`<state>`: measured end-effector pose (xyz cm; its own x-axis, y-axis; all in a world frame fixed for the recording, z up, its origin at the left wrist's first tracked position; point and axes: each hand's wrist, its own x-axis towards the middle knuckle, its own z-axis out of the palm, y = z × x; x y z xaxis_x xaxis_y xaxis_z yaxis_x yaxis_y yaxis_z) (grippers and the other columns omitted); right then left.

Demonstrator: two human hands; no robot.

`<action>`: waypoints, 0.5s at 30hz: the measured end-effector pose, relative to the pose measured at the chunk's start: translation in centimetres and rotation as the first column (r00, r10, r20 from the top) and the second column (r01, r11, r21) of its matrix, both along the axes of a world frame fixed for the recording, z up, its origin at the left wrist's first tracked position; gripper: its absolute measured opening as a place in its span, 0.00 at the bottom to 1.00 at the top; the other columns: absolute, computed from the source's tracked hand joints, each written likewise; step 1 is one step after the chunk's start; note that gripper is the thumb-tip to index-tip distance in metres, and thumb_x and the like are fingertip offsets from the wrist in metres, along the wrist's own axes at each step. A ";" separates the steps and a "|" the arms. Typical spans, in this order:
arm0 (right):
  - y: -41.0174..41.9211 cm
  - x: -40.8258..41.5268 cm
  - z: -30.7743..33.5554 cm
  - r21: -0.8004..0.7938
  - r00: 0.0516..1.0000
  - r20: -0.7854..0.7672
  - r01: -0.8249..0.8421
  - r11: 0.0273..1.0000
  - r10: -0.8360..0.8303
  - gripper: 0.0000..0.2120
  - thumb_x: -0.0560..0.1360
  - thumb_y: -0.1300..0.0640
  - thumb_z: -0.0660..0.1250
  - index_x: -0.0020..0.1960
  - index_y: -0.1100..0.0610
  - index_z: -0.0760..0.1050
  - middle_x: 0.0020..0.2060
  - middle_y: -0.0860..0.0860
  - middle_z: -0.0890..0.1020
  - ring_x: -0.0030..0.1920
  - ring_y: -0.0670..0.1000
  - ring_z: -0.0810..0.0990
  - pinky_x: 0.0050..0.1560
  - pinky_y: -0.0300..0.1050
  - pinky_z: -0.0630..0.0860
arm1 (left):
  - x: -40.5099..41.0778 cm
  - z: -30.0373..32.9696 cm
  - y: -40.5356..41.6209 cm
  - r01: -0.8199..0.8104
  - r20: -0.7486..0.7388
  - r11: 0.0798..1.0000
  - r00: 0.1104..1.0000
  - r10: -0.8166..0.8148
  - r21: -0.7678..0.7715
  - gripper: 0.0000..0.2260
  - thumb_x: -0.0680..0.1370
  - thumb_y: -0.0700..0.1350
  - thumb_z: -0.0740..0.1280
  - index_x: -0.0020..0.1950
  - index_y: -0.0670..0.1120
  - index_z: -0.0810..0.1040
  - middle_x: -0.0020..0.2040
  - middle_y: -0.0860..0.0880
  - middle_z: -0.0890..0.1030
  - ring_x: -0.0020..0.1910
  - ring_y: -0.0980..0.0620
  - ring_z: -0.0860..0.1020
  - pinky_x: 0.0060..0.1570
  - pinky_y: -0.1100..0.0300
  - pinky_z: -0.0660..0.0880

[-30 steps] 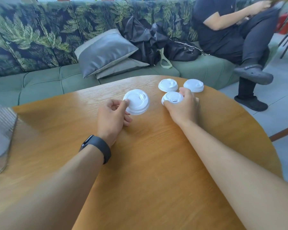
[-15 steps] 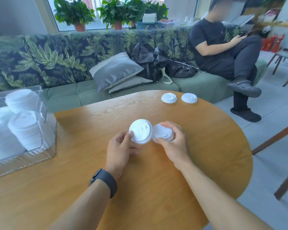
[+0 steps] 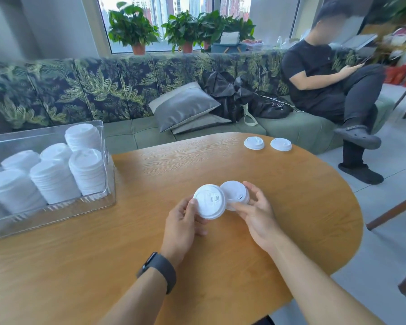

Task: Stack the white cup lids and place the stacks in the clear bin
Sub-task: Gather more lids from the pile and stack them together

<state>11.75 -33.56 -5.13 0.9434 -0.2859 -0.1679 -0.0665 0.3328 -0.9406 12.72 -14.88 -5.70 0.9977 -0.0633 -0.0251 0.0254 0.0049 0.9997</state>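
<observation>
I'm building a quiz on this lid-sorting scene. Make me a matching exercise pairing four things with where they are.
Things:
1. lid stacks
2. two loose lids
3. grey cushion
4. potted plants

Places:
A. on the sofa
B. far edge of the table
C. on the windowsill
D. in the clear bin

Pairs: 1-D, 2-B, 3-A, 4-C

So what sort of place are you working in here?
Probably an office lounge or café seating area: a long leaf-print sofa behind the wooden table, potted plants on the windowsill with high-rises outside, and a person sitting with a phone.
</observation>
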 end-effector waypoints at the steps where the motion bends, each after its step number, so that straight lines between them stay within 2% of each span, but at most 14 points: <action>1: -0.1 -0.1 0.0 0.016 0.999 0.003 -0.038 0.999 0.038 0.34 0.72 0.75 0.73 0.72 0.53 0.71 0.51 0.54 0.88 0.52 0.51 0.86 0.55 0.46 0.80 | 0.0 -0.1 0.0 0.003 0.006 1.000 1.000 -0.003 0.004 0.12 0.87 0.48 0.59 0.61 0.49 0.82 0.38 0.46 0.81 0.31 0.52 0.79 0.34 0.51 0.81; 5: -0.2 -0.2 -0.1 -0.053 0.984 -0.009 -0.176 0.983 0.175 0.33 0.75 0.74 0.69 0.74 0.49 0.71 0.59 0.52 0.86 0.60 0.51 0.83 0.62 0.46 0.78 | 0.2 -0.5 0.0 0.020 0.042 0.998 0.999 -0.023 0.053 0.13 0.87 0.49 0.59 0.62 0.51 0.82 0.38 0.46 0.81 0.32 0.51 0.78 0.32 0.52 0.80; 8: 0.1 0.1 -0.2 -0.090 0.977 -0.022 -0.214 0.973 0.213 0.28 0.76 0.74 0.63 0.69 0.51 0.77 0.60 0.52 0.86 0.61 0.50 0.82 0.62 0.45 0.77 | 0.2 -0.7 0.0 0.033 0.059 0.995 0.998 -0.038 0.089 0.13 0.87 0.50 0.59 0.65 0.50 0.81 0.39 0.44 0.81 0.33 0.52 0.78 0.31 0.56 0.78; 11: 0.0 0.1 -0.1 -0.095 0.969 -0.016 -0.246 0.965 0.245 0.24 0.75 0.66 0.58 0.68 0.56 0.79 0.62 0.53 0.85 0.63 0.52 0.82 0.61 0.46 0.78 | 0.3 -0.8 -0.1 0.043 0.074 0.990 0.996 -0.053 0.134 0.13 0.87 0.51 0.59 0.65 0.51 0.81 0.40 0.44 0.81 0.33 0.52 0.79 0.31 0.57 0.79; 13: 0.0 0.0 0.0 -0.067 0.972 -0.011 -0.235 0.970 0.235 0.23 0.78 0.65 0.54 0.69 0.58 0.78 0.62 0.53 0.85 0.64 0.53 0.81 0.62 0.47 0.78 | 0.4 -0.8 0.0 0.042 0.070 0.990 0.996 -0.052 0.137 0.14 0.87 0.51 0.59 0.65 0.50 0.81 0.39 0.44 0.81 0.31 0.51 0.79 0.32 0.55 0.79; 15: -0.1 0.0 -0.1 -0.044 0.976 -0.017 -0.218 0.975 0.217 0.23 0.80 0.65 0.52 0.69 0.59 0.78 0.62 0.53 0.85 0.64 0.53 0.82 0.60 0.46 0.78 | 0.5 -1.0 0.0 0.040 0.063 0.990 0.997 -0.049 0.137 0.14 0.87 0.51 0.59 0.64 0.49 0.81 0.38 0.45 0.82 0.31 0.51 0.79 0.34 0.49 0.82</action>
<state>11.80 -33.64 -5.19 0.9819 -0.0814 -0.1709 -0.1438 0.2666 -0.9530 13.17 -14.88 -6.68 0.9937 -0.1085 0.0297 -0.0439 -0.1302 0.9905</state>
